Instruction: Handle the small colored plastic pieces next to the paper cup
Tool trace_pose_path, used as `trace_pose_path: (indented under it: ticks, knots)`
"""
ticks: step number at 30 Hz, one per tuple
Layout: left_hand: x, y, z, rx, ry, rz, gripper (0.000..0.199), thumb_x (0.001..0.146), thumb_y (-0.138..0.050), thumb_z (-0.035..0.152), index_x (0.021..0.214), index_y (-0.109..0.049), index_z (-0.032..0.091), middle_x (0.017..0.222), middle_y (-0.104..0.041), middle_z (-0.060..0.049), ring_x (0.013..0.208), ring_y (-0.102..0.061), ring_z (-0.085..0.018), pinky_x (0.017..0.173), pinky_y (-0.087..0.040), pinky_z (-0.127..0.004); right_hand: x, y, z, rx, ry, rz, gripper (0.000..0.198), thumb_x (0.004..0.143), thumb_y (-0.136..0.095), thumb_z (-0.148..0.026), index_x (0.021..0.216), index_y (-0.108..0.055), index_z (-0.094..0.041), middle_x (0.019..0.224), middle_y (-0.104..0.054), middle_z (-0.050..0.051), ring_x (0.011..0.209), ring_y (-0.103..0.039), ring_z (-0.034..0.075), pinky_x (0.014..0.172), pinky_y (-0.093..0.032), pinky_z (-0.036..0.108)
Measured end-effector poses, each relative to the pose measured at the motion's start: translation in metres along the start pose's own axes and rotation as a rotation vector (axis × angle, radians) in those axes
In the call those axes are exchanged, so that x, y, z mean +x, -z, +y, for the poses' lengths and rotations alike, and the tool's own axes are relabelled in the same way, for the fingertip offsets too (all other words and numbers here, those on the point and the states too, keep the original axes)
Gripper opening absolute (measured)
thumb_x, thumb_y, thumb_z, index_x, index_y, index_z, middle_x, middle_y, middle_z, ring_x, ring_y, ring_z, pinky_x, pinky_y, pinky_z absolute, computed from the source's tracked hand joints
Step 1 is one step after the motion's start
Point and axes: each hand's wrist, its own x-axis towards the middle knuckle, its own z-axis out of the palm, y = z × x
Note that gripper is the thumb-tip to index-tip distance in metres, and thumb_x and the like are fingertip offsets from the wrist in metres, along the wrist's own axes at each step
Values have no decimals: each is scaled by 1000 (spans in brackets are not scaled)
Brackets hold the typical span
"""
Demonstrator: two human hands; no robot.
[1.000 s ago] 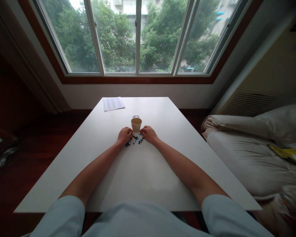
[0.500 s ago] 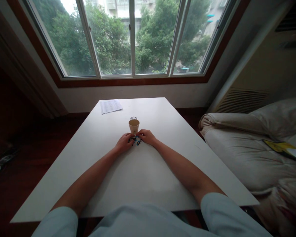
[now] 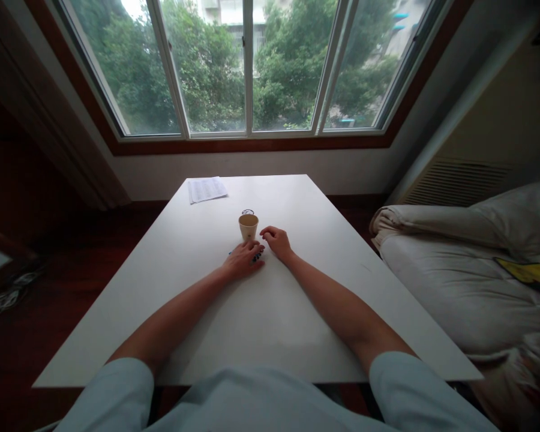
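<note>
A paper cup stands upright on the white table. Just in front of it lie small black and blue pieces, too small to make out clearly. My left hand rests over these pieces with its fingers stretched out, covering part of the pile. Close to the cup's right side is my right hand, its fingers bent and drawn together. Whatever its fingertips may hold is too small to see.
Behind the cup lies a thin dark looped item. Printed sheets lie at the table's far left corner. A pale sofa stands to the right, and a window is beyond the table.
My left hand has shifted right and spread over the small pieces. My right hand has drawn away from the pile to beside the cup. The view has shifted slightly.
</note>
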Motion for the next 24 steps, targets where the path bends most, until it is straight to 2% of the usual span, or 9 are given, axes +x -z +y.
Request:
trace_pose_path:
  ticks: [3, 6, 10, 14, 18, 20, 24]
  knots:
    - [6, -2, -3, 14, -85, -8, 40, 91, -58, 37, 130, -60, 27, 137, -54, -9, 125, -51, -27, 106, -43, -42, -1, 0, 0, -8, -9, 8, 29, 79, -47, -23, 87, -74, -18, 74, -69, 1, 62, -54, 11, 61, -41, 22]
    - [15, -4, -4, 22, -127, -17, 32, 92, -56, 33, 122, -65, 26, 129, -60, -9, 120, -54, -25, 103, -45, -40, -1, 0, 1, -18, -3, 13, 29, 79, -47, -23, 86, -74, -18, 73, -68, 1, 61, -53, 11, 61, -40, 22]
    - [25, -6, -3, 36, -96, -19, 25, 94, -49, 24, 110, -68, 22, 111, -66, -8, 105, -60, -21, 92, -49, -34, -2, 0, 0, -30, 10, 33, 28, 78, -47, -23, 84, -74, -19, 71, -67, 0, 61, -52, 12, 61, -39, 22]
    - [25, -3, -4, 41, -60, -23, 25, 94, -45, 18, 103, -68, 22, 106, -66, -7, 101, -60, -19, 83, -48, -30, -3, 2, -2, -36, 43, 61, 29, 80, -46, -21, 87, -73, -19, 74, -68, 0, 64, -54, 12, 64, -41, 22]
    - [15, 11, -13, 54, -61, 40, 23, 95, -45, 22, 99, -68, 22, 104, -67, -6, 100, -59, -19, 84, -46, -30, -3, 5, -4, -84, 95, 52, 29, 79, -46, -20, 86, -74, -19, 75, -68, 1, 65, -53, 12, 65, -41, 23]
    - [9, 22, -19, 91, -13, 97, 23, 96, -45, 28, 95, -67, 21, 97, -66, -7, 94, -58, -19, 79, -45, -30, -4, 7, -7, -115, 126, 43, 28, 80, -47, -19, 87, -74, -18, 76, -68, 1, 65, -53, 12, 65, -40, 23]
    - [2, 41, -37, 108, 117, 110, 24, 95, -47, 36, 87, -63, 21, 89, -64, -4, 80, -57, -17, 69, -40, -28, -4, 12, -10, -188, 189, -20, 27, 81, -48, -18, 88, -74, -17, 78, -68, 1, 67, -52, 12, 66, -39, 22]
